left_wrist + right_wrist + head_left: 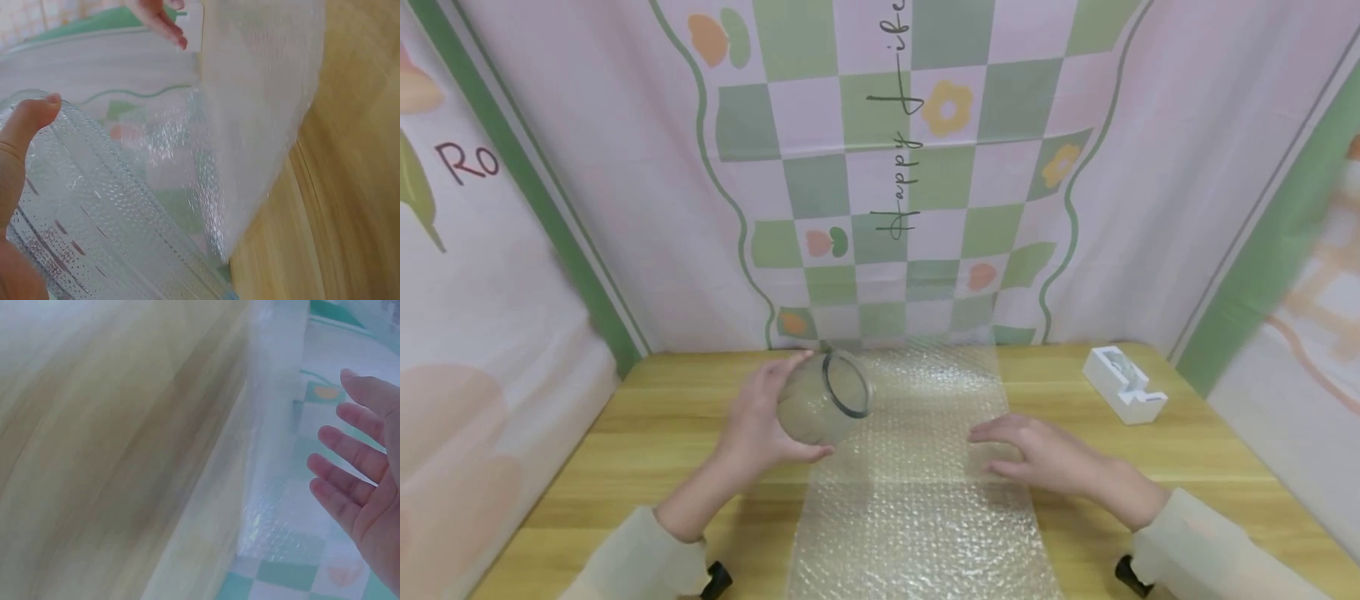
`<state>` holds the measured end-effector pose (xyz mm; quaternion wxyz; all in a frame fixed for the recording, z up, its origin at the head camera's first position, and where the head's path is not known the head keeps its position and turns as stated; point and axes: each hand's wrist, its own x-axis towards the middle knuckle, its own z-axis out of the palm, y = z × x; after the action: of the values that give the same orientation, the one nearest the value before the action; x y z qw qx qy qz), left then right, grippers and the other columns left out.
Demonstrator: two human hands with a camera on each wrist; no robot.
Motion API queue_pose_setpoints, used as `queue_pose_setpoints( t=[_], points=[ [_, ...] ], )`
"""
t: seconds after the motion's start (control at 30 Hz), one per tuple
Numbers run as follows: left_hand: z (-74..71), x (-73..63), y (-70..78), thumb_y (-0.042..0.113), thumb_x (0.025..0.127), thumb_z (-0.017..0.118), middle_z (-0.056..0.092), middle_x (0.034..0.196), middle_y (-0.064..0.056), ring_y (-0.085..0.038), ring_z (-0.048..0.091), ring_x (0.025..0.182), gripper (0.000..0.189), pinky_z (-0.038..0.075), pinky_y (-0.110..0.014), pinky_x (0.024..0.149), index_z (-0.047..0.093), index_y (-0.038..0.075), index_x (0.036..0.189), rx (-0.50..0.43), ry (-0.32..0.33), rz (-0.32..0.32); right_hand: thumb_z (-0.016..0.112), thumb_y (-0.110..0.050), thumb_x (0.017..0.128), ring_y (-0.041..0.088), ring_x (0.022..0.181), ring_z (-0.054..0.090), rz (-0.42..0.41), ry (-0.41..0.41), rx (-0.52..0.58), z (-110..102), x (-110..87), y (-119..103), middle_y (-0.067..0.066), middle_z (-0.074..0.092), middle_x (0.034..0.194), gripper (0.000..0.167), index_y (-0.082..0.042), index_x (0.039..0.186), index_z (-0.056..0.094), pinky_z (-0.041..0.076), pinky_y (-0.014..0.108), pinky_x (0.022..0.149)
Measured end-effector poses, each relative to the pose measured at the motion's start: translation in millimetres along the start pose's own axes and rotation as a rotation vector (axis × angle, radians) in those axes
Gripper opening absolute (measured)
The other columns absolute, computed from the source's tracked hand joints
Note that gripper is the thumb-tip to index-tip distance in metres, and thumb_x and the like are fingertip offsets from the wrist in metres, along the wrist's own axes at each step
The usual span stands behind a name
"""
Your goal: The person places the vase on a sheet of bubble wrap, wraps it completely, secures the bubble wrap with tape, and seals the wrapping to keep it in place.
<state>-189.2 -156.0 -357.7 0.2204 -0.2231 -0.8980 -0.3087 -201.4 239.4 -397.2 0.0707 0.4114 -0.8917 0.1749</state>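
Observation:
A clear glass jar point(808, 408) with a round open mouth is tilted on its side in my left hand point(758, 417), fingers and thumb spread around its body. In the left wrist view the glass jar point(106, 206) shows a dotted, ribbed surface, with the left thumb point(28, 122) on it. Beneath lies a long sheet of clear bubble wrap point(925, 517), running from the table's front to the back curtain. My right hand point(1037, 454) hovers over the sheet's right side. Its fingers point(350, 450) are loosely spread, holding nothing.
A white tape dispenser point(1123, 385) with a roll of clear tape stands at the back right of the wooden table point(677, 417). Printed curtains point(880, 167) close off the back and both sides. A black wrist strap point(717, 579) shows below the left sleeve.

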Motion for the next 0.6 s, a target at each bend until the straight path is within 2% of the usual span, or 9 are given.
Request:
queue_pose_setpoints(
  t=[0.23, 0.37, 0.43, 0.6],
  points=[
    [6.1, -3.7, 12.2, 0.031, 0.046, 0.105, 0.054, 0.138, -0.014, -0.039, 0.051, 0.126, 0.121, 0.042, -0.072, 0.098, 0.045, 0.018, 0.15, -0.006, -0.046, 0.06, 0.077, -0.02, 0.091, 0.029, 0.11, 0.067, 0.03, -0.015, 0.053, -2.9, 4.4, -16.2, 0.008, 0.071, 0.121, 0.035, -0.008, 0.124, 0.072, 0.055, 0.052, 0.095],
    [11.2, -6.2, 17.7, 0.031, 0.045, 0.105, 0.054, 0.138, -0.013, -0.04, 0.05, 0.127, 0.12, 0.038, -0.075, 0.099, 0.046, 0.02, 0.15, -0.019, -0.06, 0.069, 0.077, -0.018, 0.091, 0.029, 0.112, 0.067, 0.025, 0.004, 0.087, -4.6, 6.4, -23.0, 0.007, 0.071, 0.123, 0.037, -0.007, 0.125, 0.071, 0.054, 0.052, 0.096],
    [13.3, -7.4, 20.5, 0.031, 0.045, 0.105, 0.053, 0.138, -0.013, -0.04, 0.05, 0.126, 0.121, 0.037, -0.076, 0.1, 0.045, 0.022, 0.15, -0.016, -0.068, 0.07, 0.077, -0.017, 0.091, 0.027, 0.11, 0.067, 0.021, 0.02, 0.112, -5.1, 7.9, -25.9, 0.007, 0.071, 0.123, 0.038, -0.006, 0.126, 0.07, 0.056, 0.048, 0.094],
    [17.6, -9.3, 29.6, 0.034, 0.043, 0.105, 0.054, 0.138, -0.015, -0.04, 0.052, 0.125, 0.121, 0.037, -0.076, 0.1, 0.046, 0.024, 0.149, 0.017, -0.088, 0.087, 0.076, -0.018, 0.093, 0.03, 0.109, 0.067, 0.043, 0.038, 0.263, -7.2, 10.8, -35.2, 0.013, 0.068, 0.128, 0.046, -0.001, 0.133, 0.064, 0.059, 0.041, 0.088]
  ],
)
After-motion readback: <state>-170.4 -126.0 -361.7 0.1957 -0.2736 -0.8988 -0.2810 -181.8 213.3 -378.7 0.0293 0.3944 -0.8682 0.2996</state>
